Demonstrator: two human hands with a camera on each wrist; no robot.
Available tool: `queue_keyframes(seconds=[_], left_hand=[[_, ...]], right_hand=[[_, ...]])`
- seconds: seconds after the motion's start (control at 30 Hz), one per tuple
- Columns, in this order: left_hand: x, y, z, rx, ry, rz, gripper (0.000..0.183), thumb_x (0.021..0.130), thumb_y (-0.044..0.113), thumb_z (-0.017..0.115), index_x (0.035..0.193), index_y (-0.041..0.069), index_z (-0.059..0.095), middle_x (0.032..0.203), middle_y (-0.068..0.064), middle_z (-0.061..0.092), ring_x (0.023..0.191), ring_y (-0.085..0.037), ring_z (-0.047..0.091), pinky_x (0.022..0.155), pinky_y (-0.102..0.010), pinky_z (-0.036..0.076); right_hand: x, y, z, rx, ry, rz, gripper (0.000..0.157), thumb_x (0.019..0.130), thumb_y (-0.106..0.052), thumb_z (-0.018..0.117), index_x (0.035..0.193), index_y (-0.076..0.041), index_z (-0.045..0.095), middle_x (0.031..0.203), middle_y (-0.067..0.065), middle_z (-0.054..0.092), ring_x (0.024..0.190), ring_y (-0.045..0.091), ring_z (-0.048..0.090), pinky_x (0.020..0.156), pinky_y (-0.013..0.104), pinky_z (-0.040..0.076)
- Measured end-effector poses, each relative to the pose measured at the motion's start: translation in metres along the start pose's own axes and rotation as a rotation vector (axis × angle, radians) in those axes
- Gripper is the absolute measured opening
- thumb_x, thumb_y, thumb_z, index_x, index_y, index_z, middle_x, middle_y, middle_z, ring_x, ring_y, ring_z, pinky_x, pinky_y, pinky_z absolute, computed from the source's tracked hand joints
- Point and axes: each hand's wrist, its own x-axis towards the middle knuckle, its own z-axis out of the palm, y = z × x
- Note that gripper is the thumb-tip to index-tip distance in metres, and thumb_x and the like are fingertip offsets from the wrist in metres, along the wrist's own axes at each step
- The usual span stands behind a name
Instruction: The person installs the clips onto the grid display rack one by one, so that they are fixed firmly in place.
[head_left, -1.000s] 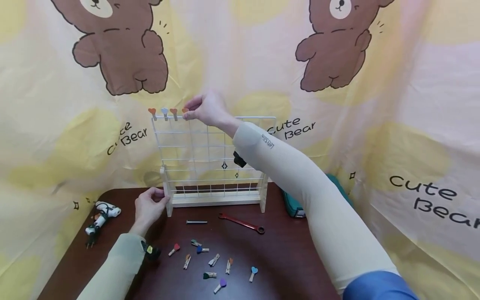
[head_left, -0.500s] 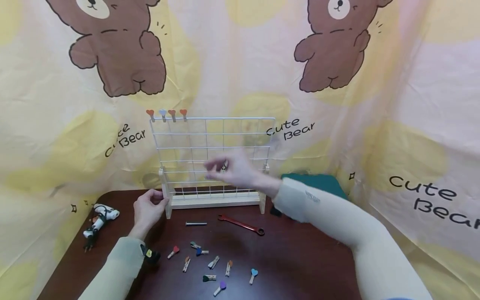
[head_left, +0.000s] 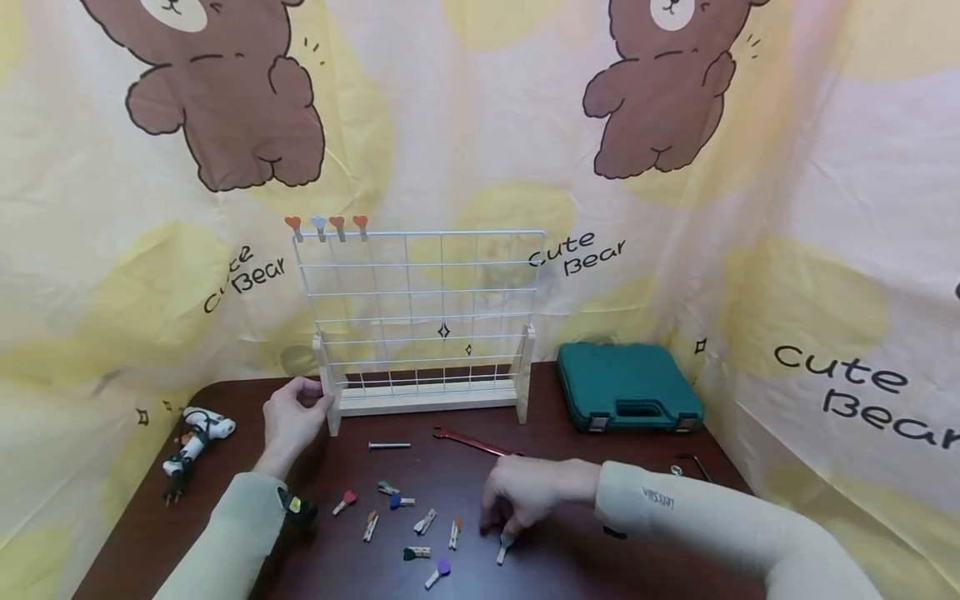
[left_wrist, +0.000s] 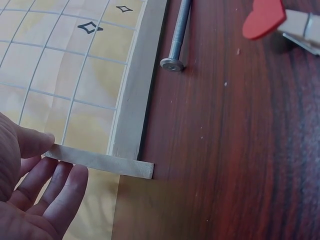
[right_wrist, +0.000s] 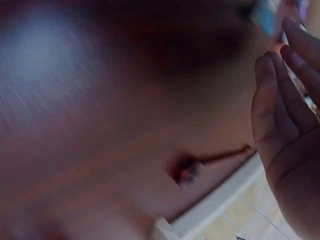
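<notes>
My left hand (head_left: pixel 288 421) grips the left wooden upright (left_wrist: pixel 105 162) of a white wire grid rack (head_left: pixel 427 406), with the thumb on one side and the fingers on the other. Several heart clothespins (head_left: pixel 361 225) are clipped along the left of the rack's top wire. Down on the table, my right hand (head_left: pixel 528 492) reaches over a clothespin with a light-blue heart (head_left: pixel 501 554). Its fingertips are right at that heart and partly hide it. The right wrist view is blurred, showing the fingers apart near a blue patch.
More heart clothespins lie left of my right hand, among them a purple one (head_left: pixel 444 567) and a red one (head_left: pixel 345 500). A bolt (head_left: pixel 389 446) and a red wrench (head_left: pixel 468 439) lie before the rack. A green case (head_left: pixel 622 379) stands right, a white glue gun (head_left: pixel 198 442) left.
My right hand has left the fourth clothespin on the top wire and come down to the light-blue heart clothespin on the table. My left hand keeps its grip on the rack's upright.
</notes>
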Motion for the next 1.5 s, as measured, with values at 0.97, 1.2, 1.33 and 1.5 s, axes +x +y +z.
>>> queue_keyframes(seconds=[0.97, 1.2, 1.33, 1.5], left_hand=[[0.003, -0.003, -0.001, -0.007, 0.018, 0.047, 0.02, 0.091, 0.018, 0.083, 0.105, 0.005, 0.076, 0.102, -0.014, 0.079, 0.078, -0.023, 0.068, 0.065, -0.029, 0.051], [0.003, -0.003, 0.001, -0.011, 0.013, 0.05, 0.021, 0.092, 0.02, 0.083, 0.105, 0.006, 0.076, 0.101, -0.013, 0.079, 0.08, -0.021, 0.069, 0.067, -0.029, 0.051], [0.003, -0.003, 0.001, 0.0, 0.014, 0.047, 0.021, 0.091, 0.021, 0.083, 0.105, 0.007, 0.076, 0.1, -0.012, 0.079, 0.078, -0.02, 0.068, 0.067, -0.03, 0.051], [0.004, -0.004, -0.001, 0.009, 0.019, 0.052, 0.02, 0.091, 0.022, 0.083, 0.104, 0.007, 0.076, 0.098, -0.012, 0.079, 0.076, -0.02, 0.067, 0.066, -0.03, 0.05]], right_hand=[[0.023, -0.035, -0.215, -0.074, 0.602, 0.105, 0.015, 0.097, -0.005, 0.075, 0.11, -0.007, 0.083, 0.097, 0.001, 0.078, 0.086, 0.01, 0.074, 0.077, 0.023, 0.058], [0.052, -0.053, -0.294, 0.017, 0.737, 0.228, 0.017, 0.103, -0.007, 0.067, 0.114, -0.005, 0.081, 0.104, 0.007, 0.076, 0.09, 0.017, 0.068, 0.079, 0.027, 0.055], [0.07, -0.055, -0.325, -0.055, 0.78, 0.221, 0.018, 0.101, -0.003, 0.068, 0.104, -0.006, 0.085, 0.104, 0.005, 0.08, 0.093, 0.015, 0.069, 0.084, 0.028, 0.054], [0.093, -0.057, -0.344, -0.152, 0.777, 0.309, 0.029, 0.097, -0.001, 0.062, 0.097, -0.014, 0.087, 0.104, -0.003, 0.081, 0.095, 0.008, 0.069, 0.085, 0.022, 0.051]])
